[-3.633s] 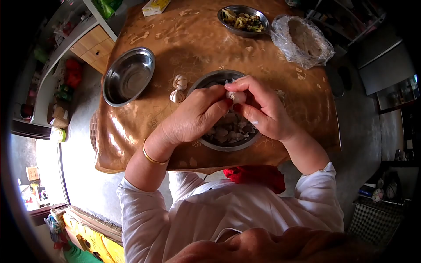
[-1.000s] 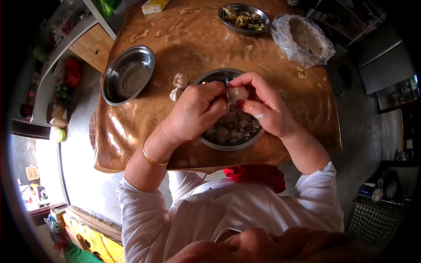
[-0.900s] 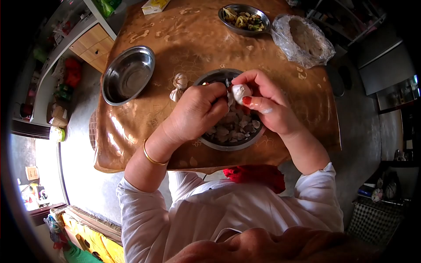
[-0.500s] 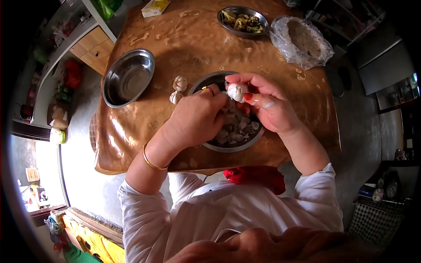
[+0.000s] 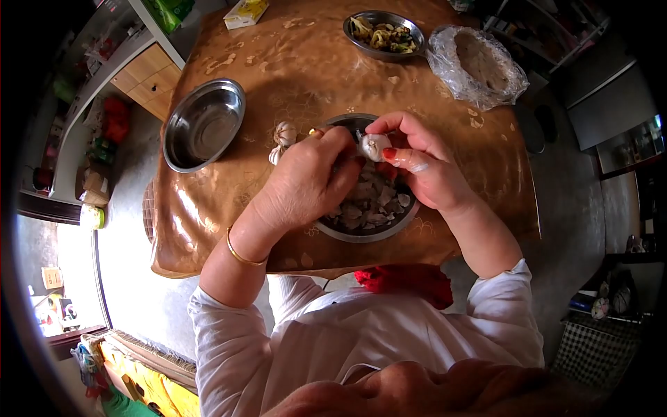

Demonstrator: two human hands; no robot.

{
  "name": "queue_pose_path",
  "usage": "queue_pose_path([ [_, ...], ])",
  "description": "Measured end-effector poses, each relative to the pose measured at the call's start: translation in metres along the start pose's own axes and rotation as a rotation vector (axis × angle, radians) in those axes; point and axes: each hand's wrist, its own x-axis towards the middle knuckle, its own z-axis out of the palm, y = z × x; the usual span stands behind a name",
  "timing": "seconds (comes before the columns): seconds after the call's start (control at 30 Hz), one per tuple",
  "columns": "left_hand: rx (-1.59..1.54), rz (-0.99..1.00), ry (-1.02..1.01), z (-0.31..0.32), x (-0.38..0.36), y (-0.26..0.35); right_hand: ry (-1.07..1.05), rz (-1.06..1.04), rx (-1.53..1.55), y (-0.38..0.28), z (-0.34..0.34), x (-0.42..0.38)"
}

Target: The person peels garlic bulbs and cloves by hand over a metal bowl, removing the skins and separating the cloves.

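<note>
A white garlic bulb (image 5: 375,146) is pinched between the thumb and fingers of my right hand (image 5: 434,170), over a metal bowl (image 5: 372,237). Papery garlic skins (image 5: 368,205) lie in that bowl. My left hand (image 5: 306,177), with a ring and a gold bangle, is closed beside the bulb's left side; its curled fingers hide whatever is between them. Just left of this hand, two more garlic bulbs (image 5: 283,133) rest on the brown tablecloth (image 5: 292,83).
An empty steel basin (image 5: 205,125) stands at the table's left. Toward the back right are a bowl of cooked vegetables (image 5: 384,35) and a clear plastic bag (image 5: 479,66) with something pale inside. A tissue pack (image 5: 246,13) lies at the far edge.
My left hand has turned and shifted slightly, its fingers lifting near the bulb. The garlic bulb has tilted a little in my right hand, which stays nearly in place.
</note>
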Motion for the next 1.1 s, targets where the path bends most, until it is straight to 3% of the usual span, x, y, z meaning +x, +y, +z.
queue_pose_path([
  [0.23,0.084,0.001,-0.031,-0.005,-0.001,0.005,-0.053,-0.077,-0.166,-0.002,0.008,-0.003],
  [0.37,-0.027,-0.008,-0.042,-0.001,0.000,0.004,0.006,-0.265,-0.483,0.008,0.008,-0.003],
  [0.57,-0.006,-0.031,-0.041,0.003,-0.001,0.004,0.020,-0.228,-0.467,0.007,0.010,-0.004],
  [0.77,0.045,-0.045,-0.023,0.007,-0.002,0.004,0.046,-0.445,-0.676,0.009,0.012,-0.002],
  [1.1,0.022,-0.055,0.053,0.010,-0.004,0.007,0.082,-0.502,-0.749,0.009,0.014,-0.003],
])
